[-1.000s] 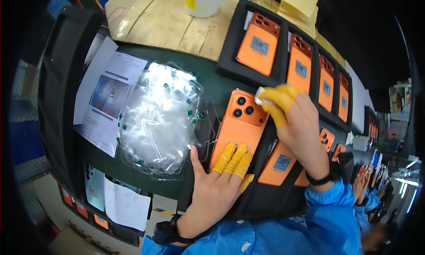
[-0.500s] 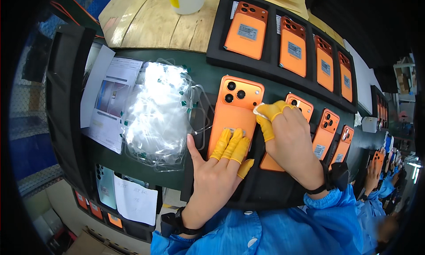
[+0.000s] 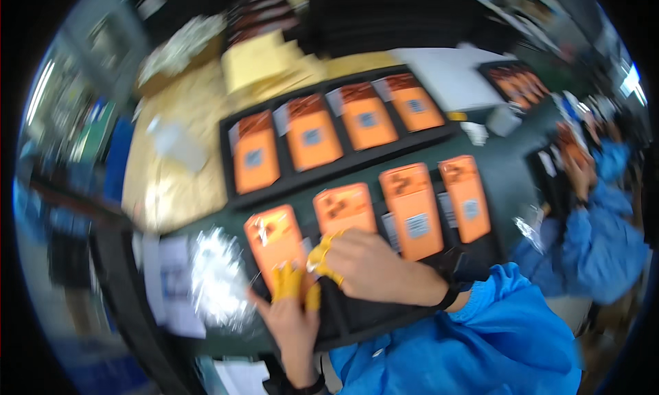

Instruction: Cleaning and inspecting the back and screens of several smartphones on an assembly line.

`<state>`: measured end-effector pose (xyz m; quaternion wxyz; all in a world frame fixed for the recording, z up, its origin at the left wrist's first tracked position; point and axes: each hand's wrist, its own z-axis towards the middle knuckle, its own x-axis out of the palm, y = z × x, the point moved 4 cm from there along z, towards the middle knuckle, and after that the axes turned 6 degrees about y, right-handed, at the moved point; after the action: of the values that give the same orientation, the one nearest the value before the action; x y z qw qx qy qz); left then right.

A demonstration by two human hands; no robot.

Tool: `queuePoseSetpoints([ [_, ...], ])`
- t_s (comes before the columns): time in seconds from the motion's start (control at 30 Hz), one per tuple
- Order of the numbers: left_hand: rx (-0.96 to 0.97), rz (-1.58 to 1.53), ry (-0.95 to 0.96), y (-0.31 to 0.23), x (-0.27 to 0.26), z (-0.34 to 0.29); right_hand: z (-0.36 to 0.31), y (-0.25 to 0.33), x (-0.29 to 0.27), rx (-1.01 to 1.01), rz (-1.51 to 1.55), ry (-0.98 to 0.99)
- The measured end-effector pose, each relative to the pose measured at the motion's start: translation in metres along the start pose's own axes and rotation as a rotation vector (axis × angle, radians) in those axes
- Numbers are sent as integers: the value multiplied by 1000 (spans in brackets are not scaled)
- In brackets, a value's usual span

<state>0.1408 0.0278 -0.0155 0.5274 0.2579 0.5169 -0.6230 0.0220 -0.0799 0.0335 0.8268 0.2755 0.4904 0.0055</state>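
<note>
Our right hand (image 3: pixel 360 263) sits lower now, orange phone (image 3: pixel 268 247) just left of it; fingers curled, hold too blurred to tell. Our open left hand (image 3: pixel 292 316) touches the phone, long axis pointing ahead.

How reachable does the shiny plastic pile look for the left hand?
Probably yes: the left hand rests on an orange phone just right of the shiny plastic pile, with nothing visible between.

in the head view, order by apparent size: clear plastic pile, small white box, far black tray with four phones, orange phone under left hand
1. Far black tray
2. Clear plastic pile and orange phone under left hand: too close to rank, fingers cover the phone
3. Small white box
</note>
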Motion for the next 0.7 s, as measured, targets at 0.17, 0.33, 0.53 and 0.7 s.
queuePoseSetpoints([
  [0.17,-32,-151,-202,-5,-26,-13,-79,-45,-69,164,-303,-33],
  [0.33,54,-222,-231,-53,-36,1,-167,-143,-179,721,-313,-497],
  [0.53,161,-246,-158,-108,-21,19,-183,-238,-167,855,-384,-436],
  [0.7,149,-183,-130,-125,-9,25,-168,-227,-175,913,-354,-292],
])
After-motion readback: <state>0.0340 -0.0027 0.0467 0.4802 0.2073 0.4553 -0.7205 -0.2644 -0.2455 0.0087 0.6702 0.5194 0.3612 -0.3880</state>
